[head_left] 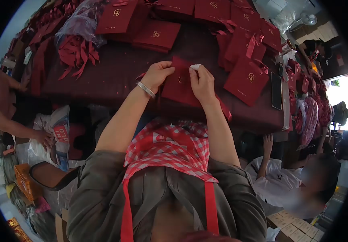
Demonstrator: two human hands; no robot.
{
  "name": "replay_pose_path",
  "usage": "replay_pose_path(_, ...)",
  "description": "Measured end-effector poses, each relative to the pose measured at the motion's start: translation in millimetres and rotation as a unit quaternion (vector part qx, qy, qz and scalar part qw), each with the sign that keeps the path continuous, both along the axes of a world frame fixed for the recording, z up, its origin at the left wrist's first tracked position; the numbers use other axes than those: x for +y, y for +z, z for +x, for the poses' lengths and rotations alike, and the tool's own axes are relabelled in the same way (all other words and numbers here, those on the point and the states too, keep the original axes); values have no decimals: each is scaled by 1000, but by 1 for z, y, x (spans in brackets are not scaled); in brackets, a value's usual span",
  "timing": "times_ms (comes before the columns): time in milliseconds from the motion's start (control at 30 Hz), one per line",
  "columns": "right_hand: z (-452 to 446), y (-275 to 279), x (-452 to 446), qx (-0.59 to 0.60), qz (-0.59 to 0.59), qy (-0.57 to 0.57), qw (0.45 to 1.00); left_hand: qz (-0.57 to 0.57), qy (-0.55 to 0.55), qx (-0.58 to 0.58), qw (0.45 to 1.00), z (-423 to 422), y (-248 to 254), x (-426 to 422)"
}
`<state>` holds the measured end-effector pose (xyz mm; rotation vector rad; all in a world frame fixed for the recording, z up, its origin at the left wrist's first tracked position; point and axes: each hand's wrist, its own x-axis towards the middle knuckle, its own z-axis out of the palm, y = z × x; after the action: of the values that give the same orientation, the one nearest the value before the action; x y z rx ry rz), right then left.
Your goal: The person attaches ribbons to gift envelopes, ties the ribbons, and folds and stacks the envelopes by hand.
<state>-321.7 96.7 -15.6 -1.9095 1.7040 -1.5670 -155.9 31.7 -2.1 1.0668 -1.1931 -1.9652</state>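
A dark red bag (178, 86) lies near the table's front edge, between my hands. My left hand (160, 76), below a silver bracelet, is closed on the bag's upper left edge, thumb and fingers pinched together. At the bag's upper right, my right hand (202, 82) pinches red material, with something small and white (196, 66) at its fingertips. Part of the bag is hidden under my right hand, and red ribbon hangs beside that wrist.
Finished-looking red bags (246, 82) with gold letters stand at the right and along the back. Loose red ribbons (77, 52) in clear plastic lie at the back left. A phone (276, 90) rests at the right edge. Co-workers sit or stand on both sides.
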Motion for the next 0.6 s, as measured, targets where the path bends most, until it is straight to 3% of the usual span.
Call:
replay_pose_path(100,-1,2,2,-10,5,-2,1000,59,16,60,996,4,-8,-1)
replay_pose_path(233,0,0,2,-27,-12,3,1000,32,-5,91,995,10,-22,-7)
replay_pose_path(333,0,1,1,-38,16,-1,999,40,-5,87,995,12,-15,-2)
replay_pose_path(400,3,1,-1,33,-34,-12,999,33,1,82,996,9,-14,0)
replay_pose_path(600,17,6,-12,39,-72,13,997,-1,-3,51,999,13,-3,6)
